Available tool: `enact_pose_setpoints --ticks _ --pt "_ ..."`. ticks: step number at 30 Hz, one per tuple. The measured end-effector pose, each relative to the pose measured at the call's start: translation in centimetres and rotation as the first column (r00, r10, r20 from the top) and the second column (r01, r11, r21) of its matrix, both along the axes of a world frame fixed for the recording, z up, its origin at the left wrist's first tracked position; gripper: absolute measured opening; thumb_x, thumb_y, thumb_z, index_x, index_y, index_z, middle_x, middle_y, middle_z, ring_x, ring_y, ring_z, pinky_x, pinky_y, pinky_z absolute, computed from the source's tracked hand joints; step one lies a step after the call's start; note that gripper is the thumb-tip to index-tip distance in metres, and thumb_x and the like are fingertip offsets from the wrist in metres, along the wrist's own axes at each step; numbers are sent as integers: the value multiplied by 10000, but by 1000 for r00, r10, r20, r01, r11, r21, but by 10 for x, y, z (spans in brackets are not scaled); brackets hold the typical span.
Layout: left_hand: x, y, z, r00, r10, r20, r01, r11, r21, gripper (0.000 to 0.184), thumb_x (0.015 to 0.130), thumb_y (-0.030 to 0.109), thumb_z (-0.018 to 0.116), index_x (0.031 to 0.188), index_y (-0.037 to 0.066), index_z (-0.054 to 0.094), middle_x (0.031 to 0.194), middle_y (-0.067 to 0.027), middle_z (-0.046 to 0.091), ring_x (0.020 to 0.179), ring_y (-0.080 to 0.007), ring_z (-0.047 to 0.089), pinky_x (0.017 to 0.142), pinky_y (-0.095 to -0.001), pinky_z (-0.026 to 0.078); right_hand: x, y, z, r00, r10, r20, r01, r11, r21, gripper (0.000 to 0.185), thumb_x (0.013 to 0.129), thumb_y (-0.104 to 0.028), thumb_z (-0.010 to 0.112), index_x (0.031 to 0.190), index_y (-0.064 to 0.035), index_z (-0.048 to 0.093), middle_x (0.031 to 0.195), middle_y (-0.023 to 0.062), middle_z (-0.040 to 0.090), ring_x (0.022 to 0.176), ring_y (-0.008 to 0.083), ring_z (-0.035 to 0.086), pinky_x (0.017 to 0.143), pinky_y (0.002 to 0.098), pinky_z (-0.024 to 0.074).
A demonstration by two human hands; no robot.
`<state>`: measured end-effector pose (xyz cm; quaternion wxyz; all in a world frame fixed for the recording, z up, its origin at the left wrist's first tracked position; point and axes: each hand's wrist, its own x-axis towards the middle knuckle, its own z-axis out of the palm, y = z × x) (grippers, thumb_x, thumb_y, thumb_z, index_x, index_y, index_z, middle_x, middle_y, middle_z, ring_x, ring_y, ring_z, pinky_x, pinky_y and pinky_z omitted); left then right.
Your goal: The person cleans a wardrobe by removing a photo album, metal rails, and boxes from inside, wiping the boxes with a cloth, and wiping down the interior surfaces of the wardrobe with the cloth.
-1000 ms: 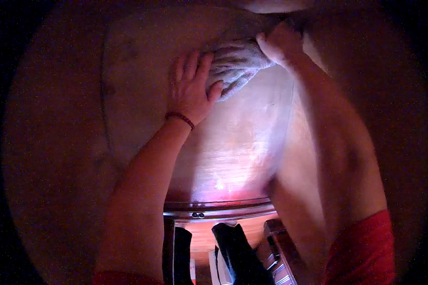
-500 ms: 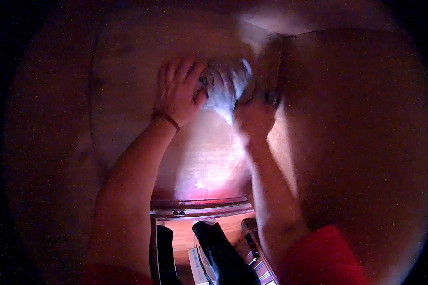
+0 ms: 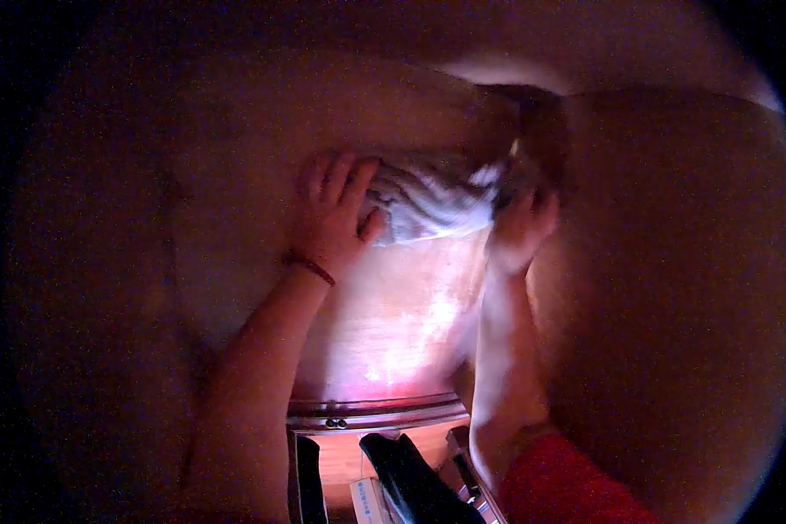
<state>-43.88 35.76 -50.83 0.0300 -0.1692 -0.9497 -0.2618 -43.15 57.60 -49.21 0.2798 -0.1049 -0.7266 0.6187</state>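
A grey, wrinkled cloth point(image 3: 428, 203) lies across a wooden surface point(image 3: 389, 306), stretched between my two hands. My left hand point(image 3: 336, 210), with a dark beaded bracelet point(image 3: 313, 266) at the wrist, rests on the cloth's left end, fingers spread. At the right end of the cloth is my right hand point(image 3: 526, 229), its fingers curled and blurred, closed at the cloth's edge. Dim light hides the exact grip of the right fingers.
Below the surface's near edge point(image 3: 380, 410), my dark-clad legs point(image 3: 419, 476) show. A small white box with blue print point(image 3: 368, 499) is beside them. A dark upright panel point(image 3: 655, 262) stands on the right. Bright light falls on the surface's middle.
The right hand first came in toward the left hand, bunching the cloth, then moved back out to the right. The cloth is spread wider again. Both hands now appear lower in view.
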Motion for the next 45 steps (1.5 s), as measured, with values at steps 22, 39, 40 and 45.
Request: enact_pose_setpoints --ticks 22,39,40,45 --pt "-88 -31 1 958 -81 -273 13 970 -243 258 768 162 468 988 102 590 1010 -58 554 1050 -316 420 950 -457 289 -114 -45 -48 977 118 179 -206 749 630 491 724 -53 483 1207 -1 413 1192 220 458 1083 375 448 939 412 345" --pt "-172 -108 57 1000 -19 -8 -2 277 -961 331 819 171 411 1093 13 509 1059 -154 568 1069 -326 460 854 -369 399 -97 -122 -26 970 183 163 -232 471 851 553 732 -310 568 1229 -109 434 1282 218 349 1173 397 328 1009 491 216" --pt "-168 -106 64 999 34 24 15 229 -973 336 821 173 409 1098 6 502 1057 -159 568 1061 -328 464 849 -361 401 -91 -122 -14 966 174 192 -256 515 818 642 718 -325 583 1286 -134 353 1321 201 308 1171 390 332 993 480 245" --pt "-166 -109 49 989 128 -74 -127 480 -868 313 829 146 388 1073 -24 488 1065 -209 533 983 -341 504 803 -403 435 -88 -112 -27 987 149 62 -146 653 743 522 721 -268 591 1198 -98 465 1271 208 366 1183 399 316 1012 476 231"
